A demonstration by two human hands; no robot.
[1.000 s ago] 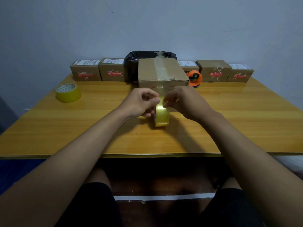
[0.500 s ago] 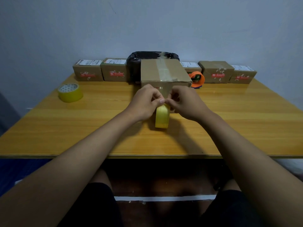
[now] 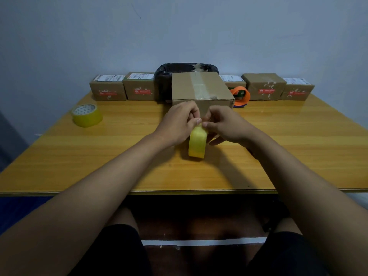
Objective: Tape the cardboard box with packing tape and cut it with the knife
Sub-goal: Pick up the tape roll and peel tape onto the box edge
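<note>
Tape roll [image 3: 197,143] stands on edge on the table [image 3: 298,148], centre, a little in from the near edge, its flat faces pointing left and right so it would roll toward or away from you. The cardboard box [image 3: 201,87] sits straight behind it, touching or nearly so; a clear strip already runs front to back along its top seam, in line with the roll. So your pull goes forward and up over the box. Both hands meet at the roll's top: your left hand [image 3: 177,124] and right hand [image 3: 225,125] are pinched together there, thumbs nearly touching, probably picking at the tape end; no free end is visible. The right hand also cups the roll's right side. Both are equally near. No knife that I can tell; an orange dispenser [image 3: 242,95] sits by the box's right rear corner. A spare yellow roll [image 3: 87,115] lies flat far left. Small labelled boxes [image 3: 264,86] line the back edge, with a black-lined bin [image 3: 165,76] behind the box. Glossy wood top, plain grey wall
</note>
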